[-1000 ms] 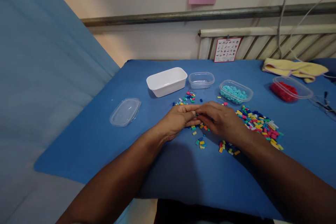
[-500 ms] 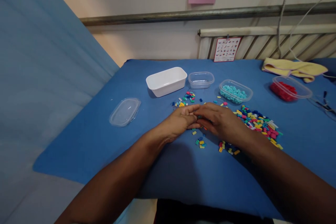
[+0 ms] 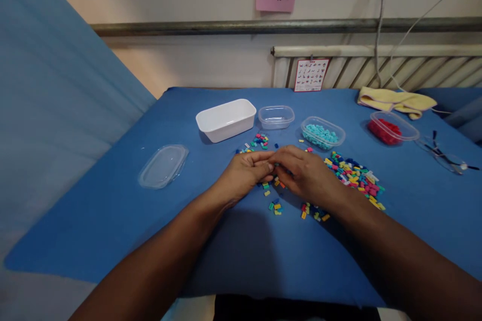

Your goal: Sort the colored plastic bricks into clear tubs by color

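Observation:
My left hand [image 3: 244, 173] and my right hand [image 3: 307, 170] meet fingertip to fingertip, low over the middle of the blue-covered table. Both have their fingers closed together. A speck of green shows where the fingertips touch, but what they hold is too small and too covered to make out. Small coloured toy bricks lie around them: a cluster [image 3: 260, 140] just beyond the fingers, a few [image 3: 276, 207] on the near side, and a large mixed pile [image 3: 356, 174] to the right, partly behind my right forearm.
Behind the hands stand a white tub [image 3: 227, 129], a small clear container [image 3: 276, 124] and a clear container of turquoise bricks [image 3: 320, 134]. Farther right are a container of red pieces [image 3: 387, 130], a yellow cloth [image 3: 399, 102] and glasses [image 3: 440, 155]. A clear lid [image 3: 161, 166] lies left.
The view has shifted a little to the right, so everything sits farther left. My hands stay together at the same spot over the table, with slight finger movement.

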Available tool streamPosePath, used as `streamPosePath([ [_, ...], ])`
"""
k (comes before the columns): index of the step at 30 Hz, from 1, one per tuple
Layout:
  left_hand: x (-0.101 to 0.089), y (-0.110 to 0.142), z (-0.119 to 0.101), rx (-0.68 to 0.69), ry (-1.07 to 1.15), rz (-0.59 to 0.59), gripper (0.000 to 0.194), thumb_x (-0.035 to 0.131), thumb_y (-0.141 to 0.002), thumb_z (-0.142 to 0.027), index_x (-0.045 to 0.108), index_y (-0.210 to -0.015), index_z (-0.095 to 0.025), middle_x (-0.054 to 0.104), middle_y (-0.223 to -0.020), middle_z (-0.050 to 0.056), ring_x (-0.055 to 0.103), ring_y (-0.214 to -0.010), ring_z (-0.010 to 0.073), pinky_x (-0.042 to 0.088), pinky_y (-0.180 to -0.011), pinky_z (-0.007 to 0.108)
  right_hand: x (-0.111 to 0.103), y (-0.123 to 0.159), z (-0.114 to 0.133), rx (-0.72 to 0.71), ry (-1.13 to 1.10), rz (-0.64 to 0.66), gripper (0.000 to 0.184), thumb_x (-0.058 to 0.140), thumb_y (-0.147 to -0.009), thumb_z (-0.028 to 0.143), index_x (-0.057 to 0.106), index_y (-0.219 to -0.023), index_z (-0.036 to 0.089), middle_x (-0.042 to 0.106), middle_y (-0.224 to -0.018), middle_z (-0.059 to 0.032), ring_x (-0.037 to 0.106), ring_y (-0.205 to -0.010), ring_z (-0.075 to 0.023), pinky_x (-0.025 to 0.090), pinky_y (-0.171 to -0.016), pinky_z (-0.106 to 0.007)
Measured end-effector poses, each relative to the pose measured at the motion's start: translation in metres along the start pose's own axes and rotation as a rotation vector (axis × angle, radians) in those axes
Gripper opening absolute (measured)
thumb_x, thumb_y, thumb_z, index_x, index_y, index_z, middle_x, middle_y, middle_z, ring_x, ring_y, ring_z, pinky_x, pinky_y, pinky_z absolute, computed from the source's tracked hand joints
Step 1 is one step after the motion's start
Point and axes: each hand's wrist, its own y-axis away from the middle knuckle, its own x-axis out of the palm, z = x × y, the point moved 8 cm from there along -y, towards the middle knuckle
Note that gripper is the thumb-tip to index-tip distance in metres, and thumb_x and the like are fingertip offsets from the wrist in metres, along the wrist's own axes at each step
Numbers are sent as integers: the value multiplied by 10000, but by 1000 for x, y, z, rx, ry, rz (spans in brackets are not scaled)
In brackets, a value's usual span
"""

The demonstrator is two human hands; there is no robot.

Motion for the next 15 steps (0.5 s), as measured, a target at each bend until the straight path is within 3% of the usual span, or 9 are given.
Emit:
streamPosePath([
  [4,-1,1,-2,10,1,-39,373,879,-876,-277,812,-1228,-174,847,-1101,94,788,-939,150,602,-821,242,-28,1,-17,33,109,-125,261,624,-983,100,710,-1207,204,776,-1123,-103,741,-1024,-245,612,-887,-386],
  [10,-21,-1,-22,166,-40,-192,246,829,-899,-265,806,-1119,-157,846,-1074,105,782,-882,157,595,-770,266,-96,23,-86,310,353,-390,223,656,-948,202,780,-1133,185,775,-999,-104,736,-850,-252,609,-850,-422],
  [15,-44,-2,-39,288,-77,-354,246,808,-873,-289,792,-1070,-141,838,-980,89,768,-819,158,570,-711,259,-97,30,-121,373,362,-378,276,635,-960,238,810,-1164,176,807,-1033,-119,755,-878,-272,625,-877,-450],
])
